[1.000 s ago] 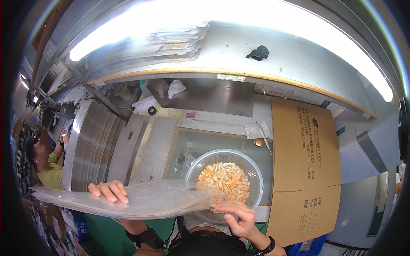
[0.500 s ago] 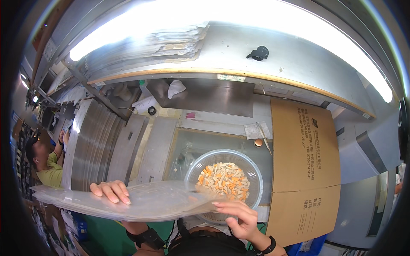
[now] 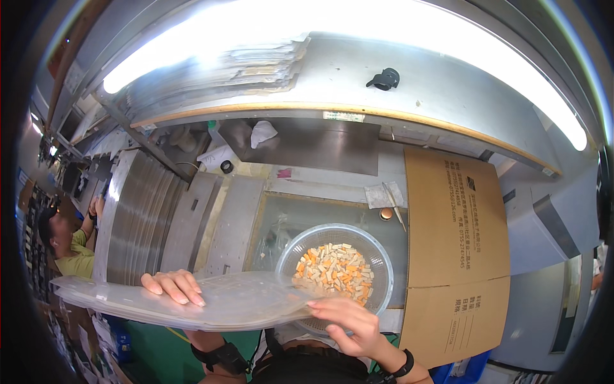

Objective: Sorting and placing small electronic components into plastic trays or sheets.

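Observation:
A bowed stack of thin, clear plastic sheets (image 3: 249, 304) spans the space between my hands, close to my body. My left hand (image 3: 174, 286) is wrapped over its far edge, fingers lying on the top sheet, thumb hidden. At the right end, my right hand (image 3: 348, 323) touches the stack's edge with its fingertips; the thumb sticks out below, apart from the sheets. Beyond the stack, partly covered by it, stands a round grey plastic basket (image 3: 384, 256) holding many small orange and beige blocks (image 3: 336, 269).
An opened cardboard box (image 3: 454, 224) stands right of the basket. Behind it lie a small round copper-coloured object (image 3: 385, 214) and tweezers (image 3: 393, 203). More sheets are piled on the shelf (image 3: 358, 57), beside a black object (image 3: 384, 79). Another person (image 3: 70, 240) is at the left.
My hands have come slightly closer together: the left shifted a little right, the right a little left. The stack's right end moved left with my right hand.

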The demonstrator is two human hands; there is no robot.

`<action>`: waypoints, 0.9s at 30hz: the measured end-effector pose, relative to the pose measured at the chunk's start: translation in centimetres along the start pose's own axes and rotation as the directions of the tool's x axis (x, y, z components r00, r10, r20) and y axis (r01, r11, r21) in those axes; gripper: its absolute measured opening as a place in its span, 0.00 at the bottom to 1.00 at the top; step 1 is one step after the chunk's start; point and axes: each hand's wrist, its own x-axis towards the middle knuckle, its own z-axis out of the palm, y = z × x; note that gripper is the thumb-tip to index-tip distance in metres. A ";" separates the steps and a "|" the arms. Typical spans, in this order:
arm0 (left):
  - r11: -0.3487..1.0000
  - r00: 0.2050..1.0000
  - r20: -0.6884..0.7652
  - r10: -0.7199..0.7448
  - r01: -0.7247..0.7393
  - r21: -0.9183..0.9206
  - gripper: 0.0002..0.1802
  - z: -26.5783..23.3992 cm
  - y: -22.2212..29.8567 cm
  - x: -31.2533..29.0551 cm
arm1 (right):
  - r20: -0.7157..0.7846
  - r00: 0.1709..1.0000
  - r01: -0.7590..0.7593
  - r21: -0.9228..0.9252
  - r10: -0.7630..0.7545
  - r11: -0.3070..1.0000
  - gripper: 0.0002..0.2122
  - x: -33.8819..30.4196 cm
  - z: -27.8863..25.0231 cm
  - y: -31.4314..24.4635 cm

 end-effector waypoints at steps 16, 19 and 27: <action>0.999 0.995 -0.094 0.015 -0.012 0.032 0.16 0.0 -0.4 -0.6 | 0.063 0.848 -0.529 0.033 0.527 0.848 0.15 -0.4 0.8 1.4; 0.999 0.995 -0.096 0.018 -0.013 0.052 0.16 -0.1 -0.5 -0.7 | 0.097 0.821 -0.569 0.039 0.563 0.822 0.16 -0.6 0.9 1.9; 0.994 0.993 -0.115 0.021 -0.034 -0.108 0.16 -1.4 0.1 -0.8 | 0.177 0.702 -0.706 0.047 0.689 0.707 0.17 -3.3 -0.1 5.4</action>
